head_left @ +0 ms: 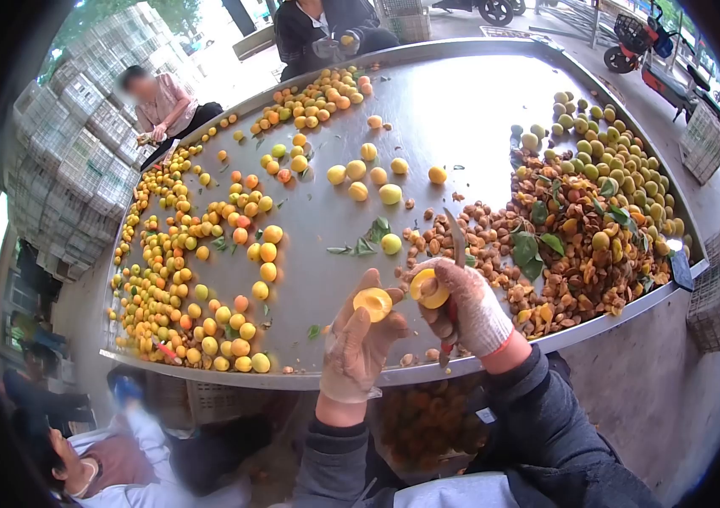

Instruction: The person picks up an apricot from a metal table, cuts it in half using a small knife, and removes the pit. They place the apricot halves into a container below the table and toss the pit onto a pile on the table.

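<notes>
My gloved left hand holds an apricot half, its yellow cut face turned up and hollow in the middle. In my gloved right hand is another apricot half, with a brownish centre that may be the pit. The same hand grips a knife with a red handle; its curved blade points up and away from me. Both halves are above the near edge of the metal table, a short gap apart. Close beyond my hands lie loose pits and a whole greenish-yellow apricot.
Whole apricots spread over the table's left side. On the right are a heap of brown scraps and pits and greenish fruit. Raised rims edge the table. Other people sit at the far side, far left and lower left. Crates are stacked behind.
</notes>
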`<state>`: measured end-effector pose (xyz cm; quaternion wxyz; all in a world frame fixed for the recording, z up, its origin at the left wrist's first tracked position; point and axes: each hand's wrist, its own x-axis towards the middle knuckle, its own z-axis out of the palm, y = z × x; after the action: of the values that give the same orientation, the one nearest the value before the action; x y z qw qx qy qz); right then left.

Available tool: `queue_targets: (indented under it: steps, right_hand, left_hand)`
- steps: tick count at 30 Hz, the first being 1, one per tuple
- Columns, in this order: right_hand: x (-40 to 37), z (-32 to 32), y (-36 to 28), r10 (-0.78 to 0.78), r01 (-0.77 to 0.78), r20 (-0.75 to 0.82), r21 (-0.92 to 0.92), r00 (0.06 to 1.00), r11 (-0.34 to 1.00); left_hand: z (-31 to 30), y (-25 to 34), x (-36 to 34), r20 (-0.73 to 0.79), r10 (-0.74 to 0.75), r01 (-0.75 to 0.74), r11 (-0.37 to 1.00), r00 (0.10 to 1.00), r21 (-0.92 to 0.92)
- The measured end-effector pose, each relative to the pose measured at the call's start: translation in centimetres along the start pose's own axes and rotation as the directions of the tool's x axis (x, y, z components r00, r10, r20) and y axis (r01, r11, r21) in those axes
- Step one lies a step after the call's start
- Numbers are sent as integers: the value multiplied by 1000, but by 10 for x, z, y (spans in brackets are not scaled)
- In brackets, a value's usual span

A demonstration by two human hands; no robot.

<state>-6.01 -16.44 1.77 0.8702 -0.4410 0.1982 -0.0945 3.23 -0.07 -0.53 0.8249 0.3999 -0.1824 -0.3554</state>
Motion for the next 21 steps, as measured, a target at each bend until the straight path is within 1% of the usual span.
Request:
queue_targets:
  steps: [1, 2, 3, 4, 5, 6, 7, 8, 9, 10, 11, 13, 14, 15, 16, 17, 18, 19, 20, 21]
  right_hand:
    - [-1, -2, -4, -7, 7, -13, -40, 1000, 999]
    - [-2, -4, -5, -3, 2, -34, -42, 999, 999]
    - [-2, -5, -6, -4, 2, -40, -36, 999, 999]
    - [-3, -5, -8, -17, 16, -18, -53, 1000, 998]
    - [-5, -6, -11, -31, 31, 4, -69, 1000, 997]
    - [-8, -5, -17, 4, -1, 28, -118, 1000, 993]
    - [-8, -3, -18, 5, -3, 20, -115, 1000, 993]
    - [-8, -1, -18, 31, -25, 30, -204, 999, 979]
    - [-8, 1, -16, 60, -46, 40, -293, 997, 955]
    - [-2, -2, -7, 67, -35, 93, -311, 993, 950]
    - [0, 0, 2, 72, -39, 96, -309, 993, 950]
    - [3, 8, 19, -119, 217, 223, -488, 967, 846]
    - [7, 6, 22, -187, 312, 257, -646, 948, 697]
    - [10, 5, 24, -180, 308, 258, -645, 949, 699]
    - [11, 7, 27, -304, 349, 184, -633, 935, 691]
    - [12, 9, 28, -423, 390, 104, -626, 900, 675]
    - [4, 19, 15, -322, 260, -110, -380, 940, 888]
    - [2, 19, 9, -345, 272, -182, -335, 921, 902]
    - [0, 19, 1, -364, 351, -257, -99, 895, 931]
    - [-2, 18, -2, -359, 423, -337, 136, 870, 896]
  left_hand:
    - [-1, 2, -3, 37, -63, 64, 998, 997, -9]
    - [-2, 5, -4, 79, -127, 128, 992, 989, -16]
    - [-5, 10, -7, 81, -134, 135, 991, 988, -14]
    - [-11, 16, -9, 321, -249, 220, 968, 914, 123]
    - [-13, 19, -10, 522, -371, 262, 926, 768, 272]
    - [-9, 18, -9, 554, -393, 178, 898, 734, 401]
    - [-9, 12, -9, 556, -398, 184, 898, 730, 401]
    - [-10, 3, -10, 375, -368, 163, 863, 851, 479]
    - [-10, -5, -12, 179, -303, 158, 817, 936, 555]
    - [8, 0, -7, 171, -274, 196, 908, 946, 370]
    - [12, 0, -5, 163, -275, 199, 907, 948, 370]
    - [13, 0, -5, 147, -250, 200, 935, 957, 292]
    - [7, -5, -7, 26, -237, 207, 892, 971, 402]
    - [7, -8, -7, 20, -239, 211, 892, 971, 399]
    - [8, -10, -7, -38, -223, 224, 924, 974, 311]
    - [8, -12, -7, -94, -212, 228, 948, 973, 220]
    - [4, -12, -7, -96, -214, 231, 948, 972, 218]
    - [-2, -10, -6, -104, -285, 299, 941, 953, 162]
    - [-5, -9, -6, -108, -354, 365, 925, 929, 105]
    - [-3, -12, -7, -110, -358, 369, 924, 927, 100]
